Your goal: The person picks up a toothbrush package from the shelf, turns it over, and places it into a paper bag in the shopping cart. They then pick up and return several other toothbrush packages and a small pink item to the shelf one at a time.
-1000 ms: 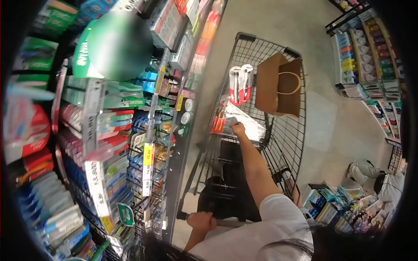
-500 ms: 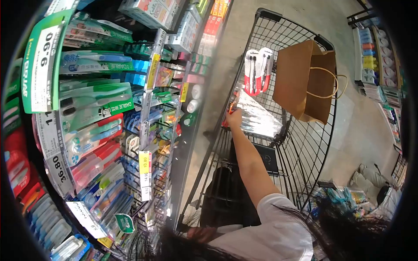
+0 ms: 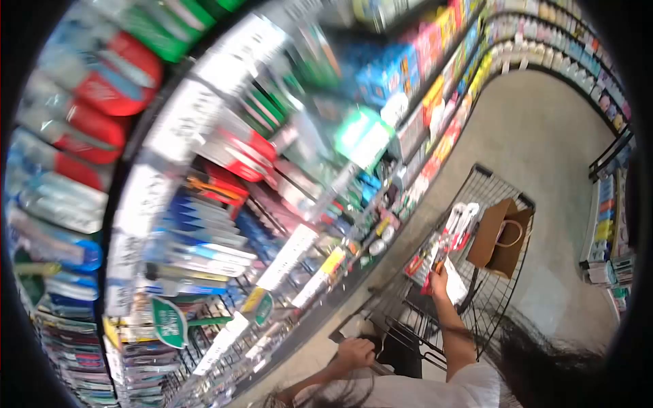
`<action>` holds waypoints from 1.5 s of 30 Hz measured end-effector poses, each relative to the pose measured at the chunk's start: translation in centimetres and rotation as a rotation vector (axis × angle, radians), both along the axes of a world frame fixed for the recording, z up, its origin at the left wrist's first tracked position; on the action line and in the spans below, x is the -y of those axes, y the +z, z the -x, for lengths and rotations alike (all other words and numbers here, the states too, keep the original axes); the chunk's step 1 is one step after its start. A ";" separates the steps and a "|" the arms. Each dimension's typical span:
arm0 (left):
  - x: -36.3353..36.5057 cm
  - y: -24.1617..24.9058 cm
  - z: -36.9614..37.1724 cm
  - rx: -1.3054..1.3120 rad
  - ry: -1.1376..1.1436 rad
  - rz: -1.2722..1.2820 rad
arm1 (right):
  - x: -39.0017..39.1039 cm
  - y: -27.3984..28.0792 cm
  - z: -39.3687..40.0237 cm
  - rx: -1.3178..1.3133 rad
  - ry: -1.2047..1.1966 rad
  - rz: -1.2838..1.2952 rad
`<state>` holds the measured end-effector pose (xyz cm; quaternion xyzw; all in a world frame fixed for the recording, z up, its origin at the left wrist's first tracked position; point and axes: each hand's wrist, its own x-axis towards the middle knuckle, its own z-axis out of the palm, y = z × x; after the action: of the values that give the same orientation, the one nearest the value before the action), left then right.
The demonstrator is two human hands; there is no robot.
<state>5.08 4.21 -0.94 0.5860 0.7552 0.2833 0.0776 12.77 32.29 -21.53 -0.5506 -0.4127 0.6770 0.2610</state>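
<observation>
My right hand reaches down into the black wire shopping cart, closed around a red-and-orange toothbrush pack. White-and-red toothbrush packs lie in the cart just beyond it. Beside the fingers is a shiny silvery-white package. A brown paper bag with a twisted handle stands at the cart's right side. Lower down, near the cart's handle end, my left hand has its fingers curled; whatever it grips, if anything, cannot be made out.
Along the left runs a shelf of hanging toothbrush packs with price labels, blurred by motion. A green tag sticks out from it. Boxed goods continue further along. Grey floor leads to stocked shelves at the far end.
My view has swung left and up, so the shelf fills more of it and the cart appears lower right and smaller. My left hand shows more plainly; my right stays in the cart.
</observation>
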 end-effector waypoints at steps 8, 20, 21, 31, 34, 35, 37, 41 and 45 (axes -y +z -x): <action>-0.3 0.4 0.3 -0.085 -0.077 0.043 | 0.2 9.8 4.3 -0.056 0.057 -0.468; -2.3 0.7 2.4 0.002 -0.377 0.439 | 9.8 42.8 20.4 -0.326 0.577 -1.137; -2.7 0.5 2.6 -0.004 -0.373 0.435 | 10.0 44.2 21.2 -0.344 0.544 -1.194; -4.5 2.3 2.5 -0.018 -0.353 0.598 | 10.5 46.1 23.0 -0.510 0.415 -1.292; -4.3 3.3 2.4 -0.003 -0.338 0.625 | 9.7 46.4 23.3 -0.404 0.460 -1.310; -4.4 3.5 2.4 0.004 -0.328 0.628 | 9.5 46.6 23.5 -0.391 0.450 -1.323; -4.4 3.1 2.3 0.006 -0.330 0.612 | 9.3 46.9 24.0 -0.367 0.429 -1.351; -4.6 2.6 2.2 0.008 -0.314 0.631 | 9.7 47.4 24.2 -0.367 0.398 -1.443; -4.5 2.6 2.0 -0.004 -0.302 0.612 | 9.8 48.1 24.4 -0.272 0.458 -1.450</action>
<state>3.06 8.72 1.66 0.6411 0.7101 0.0278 0.2896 -11.61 22.47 26.59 -0.0546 -0.8209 0.3361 0.4585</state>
